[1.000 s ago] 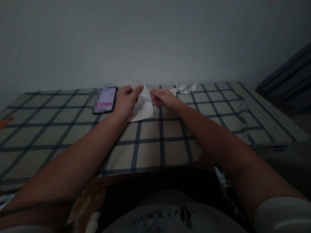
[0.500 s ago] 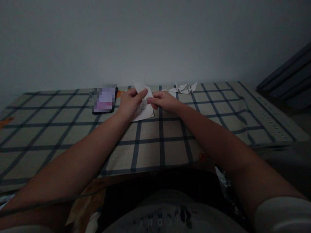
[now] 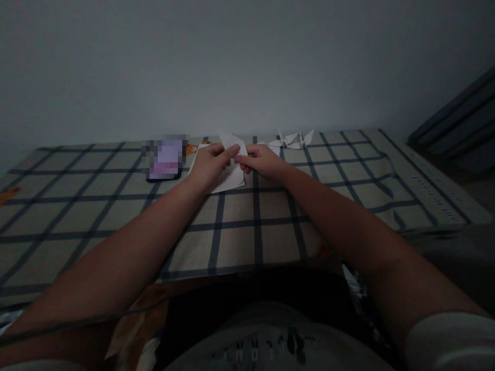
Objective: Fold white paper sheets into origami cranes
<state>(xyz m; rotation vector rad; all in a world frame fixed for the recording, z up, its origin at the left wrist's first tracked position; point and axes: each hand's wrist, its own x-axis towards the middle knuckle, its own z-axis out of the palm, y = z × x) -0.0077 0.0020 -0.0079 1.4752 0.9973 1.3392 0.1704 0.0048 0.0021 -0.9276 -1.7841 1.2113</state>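
Observation:
A small folded piece of white paper (image 3: 233, 138) is pinched between my two hands, one part of it sticking up past the fingers. My left hand (image 3: 212, 161) is closed on its left side, thumb lying across the front. From the right, my right hand (image 3: 263, 158) grips the paper's edge between thumb and fingers. Beneath the hands lies a sheet of paper (image 3: 230, 181) with faint print, partly hidden by the left hand. To the right of my hands, near the wall, white folded paper cranes (image 3: 296, 139) rest on the cloth.
A phone (image 3: 166, 159) with a lit, partly blurred screen lies left of my hands. The table carries a checked cloth (image 3: 235, 242) with dark stripes. A pale wall (image 3: 247, 67) rises directly behind it. Dark ridged panels (image 3: 460, 121) stand at the far right.
The folded paper has shifted slightly to the right, its raised part now leaning differently. My left hand has moved a little rightward with it, closer to the right fingers.

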